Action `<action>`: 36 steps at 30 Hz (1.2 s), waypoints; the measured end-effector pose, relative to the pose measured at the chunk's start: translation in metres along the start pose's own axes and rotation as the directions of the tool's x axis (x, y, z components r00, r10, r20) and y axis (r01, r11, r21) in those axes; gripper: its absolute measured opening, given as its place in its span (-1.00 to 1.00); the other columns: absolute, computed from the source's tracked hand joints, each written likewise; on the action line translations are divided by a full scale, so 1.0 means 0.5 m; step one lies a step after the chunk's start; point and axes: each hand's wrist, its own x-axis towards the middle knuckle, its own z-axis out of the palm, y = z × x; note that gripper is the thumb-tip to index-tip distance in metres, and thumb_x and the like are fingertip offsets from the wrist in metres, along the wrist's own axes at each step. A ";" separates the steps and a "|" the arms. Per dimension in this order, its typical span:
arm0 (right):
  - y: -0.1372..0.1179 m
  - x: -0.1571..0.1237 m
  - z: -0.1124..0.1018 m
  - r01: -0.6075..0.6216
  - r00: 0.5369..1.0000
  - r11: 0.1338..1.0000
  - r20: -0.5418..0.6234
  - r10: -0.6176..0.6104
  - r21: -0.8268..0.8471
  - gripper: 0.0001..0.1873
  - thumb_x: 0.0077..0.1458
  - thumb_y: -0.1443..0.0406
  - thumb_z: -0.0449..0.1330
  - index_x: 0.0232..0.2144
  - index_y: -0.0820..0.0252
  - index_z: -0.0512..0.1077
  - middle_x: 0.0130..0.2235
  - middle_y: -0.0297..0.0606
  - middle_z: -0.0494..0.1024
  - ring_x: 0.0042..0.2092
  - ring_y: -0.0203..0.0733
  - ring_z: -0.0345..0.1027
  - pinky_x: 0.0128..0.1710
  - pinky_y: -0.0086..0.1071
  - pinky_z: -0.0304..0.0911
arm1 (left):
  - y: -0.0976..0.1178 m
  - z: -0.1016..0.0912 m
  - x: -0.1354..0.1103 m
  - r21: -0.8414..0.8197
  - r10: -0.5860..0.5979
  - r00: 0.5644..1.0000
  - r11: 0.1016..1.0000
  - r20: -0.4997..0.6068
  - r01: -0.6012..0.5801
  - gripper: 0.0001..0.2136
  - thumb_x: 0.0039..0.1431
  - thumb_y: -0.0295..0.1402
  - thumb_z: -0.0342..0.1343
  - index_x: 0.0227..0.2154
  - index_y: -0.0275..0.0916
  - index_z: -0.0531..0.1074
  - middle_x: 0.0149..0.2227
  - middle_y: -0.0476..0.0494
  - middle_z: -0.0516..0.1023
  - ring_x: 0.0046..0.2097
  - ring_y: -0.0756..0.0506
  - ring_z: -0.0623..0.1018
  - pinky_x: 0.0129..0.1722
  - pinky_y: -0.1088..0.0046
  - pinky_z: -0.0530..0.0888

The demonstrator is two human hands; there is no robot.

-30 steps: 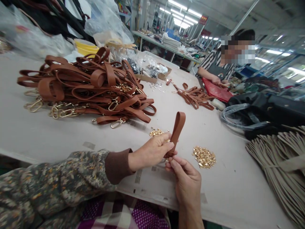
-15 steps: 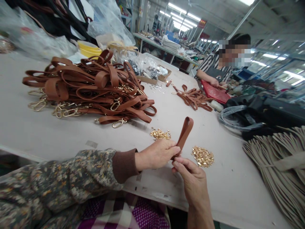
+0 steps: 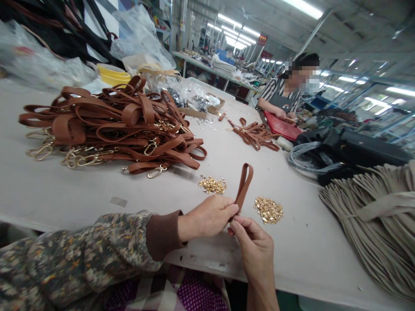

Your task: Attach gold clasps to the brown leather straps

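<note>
My left hand (image 3: 207,216) pinches the lower end of a folded brown leather strap (image 3: 244,185), whose loop stands up above the table. My right hand (image 3: 253,244) is closed against the same end from below, fingertips meeting the left thumb. Two small heaps of gold metal fittings lie just beyond my hands: one (image 3: 212,185) to the left of the strap, one (image 3: 268,209) to the right. A big pile of brown straps with gold clasps (image 3: 110,125) lies further back on the left.
The grey table (image 3: 65,190) carries a smaller strap bundle (image 3: 254,134), plastic bags and cardboard trays (image 3: 194,101) at the back. Beige strips (image 3: 376,224) and black bags (image 3: 350,151) crowd the right. A person in a striped top (image 3: 279,93) works across the table.
The strap's loop has swung a little, from tilted right to more upright. Both hands keep their pinch on its lower end; the camera view has shifted slightly.
</note>
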 end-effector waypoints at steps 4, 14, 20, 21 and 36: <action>-0.016 -0.008 0.006 0.046 0.998 0.999 0.036 -0.046 0.013 -0.80 0.01 0.17 0.30 -0.41 0.19 0.57 -0.47 -0.32 0.56 -0.41 -0.24 0.42 -0.36 -0.42 0.35 | -0.003 0.002 -0.004 -0.032 -0.029 1.000 0.999 -0.009 0.029 -0.65 0.25 -0.16 -0.12 -0.49 -0.27 0.37 -0.53 -0.01 0.33 -0.46 -0.02 0.31 -0.44 0.50 0.27; 0.005 -0.017 0.000 0.252 0.967 0.966 0.041 -0.250 -0.059 -0.90 0.13 0.31 0.21 -0.35 0.12 0.55 -0.35 -0.33 0.57 -0.30 -0.27 0.42 -0.26 -0.46 0.30 | -0.012 0.014 -0.003 -0.091 -0.052 0.998 0.994 0.035 0.055 -0.67 0.26 -0.13 -0.12 -0.47 -0.26 0.32 -0.51 0.04 0.28 -0.44 0.00 0.28 -0.41 0.48 0.25; 0.008 -0.022 0.006 0.188 0.982 0.982 0.016 -0.188 -0.015 -0.93 0.12 0.30 0.22 -0.38 0.14 0.52 -0.37 -0.36 0.55 -0.30 -0.28 0.39 -0.26 -0.47 0.28 | -0.005 0.020 -0.016 0.142 -0.038 0.999 0.989 -0.033 0.042 -0.66 0.30 -0.18 -0.16 -0.52 -0.24 0.27 -0.52 0.05 0.26 -0.42 -0.01 0.27 -0.42 0.46 0.19; 0.009 -0.024 0.007 0.170 0.985 0.985 0.011 -0.170 -0.005 -0.92 0.11 0.30 0.23 -0.40 0.15 0.52 -0.38 -0.36 0.54 -0.32 -0.28 0.39 -0.28 -0.47 0.28 | -0.004 0.022 -0.017 0.157 -0.028 0.999 0.987 -0.039 0.034 -0.66 0.31 -0.18 -0.17 -0.52 -0.24 0.27 -0.51 0.05 0.27 -0.41 -0.01 0.28 -0.41 0.46 0.20; 0.016 -0.031 0.002 0.038 0.995 0.983 -0.095 -0.021 0.181 -0.79 0.02 0.17 0.32 -0.46 0.20 0.47 -0.48 -0.33 0.56 -0.43 -0.28 0.42 -0.39 -0.47 0.35 | 0.005 0.043 -0.026 0.158 0.009 0.999 0.987 -0.034 -0.003 -0.67 0.34 -0.25 -0.18 -0.51 -0.24 0.29 -0.50 0.04 0.31 -0.40 -0.01 0.33 -0.37 0.48 0.23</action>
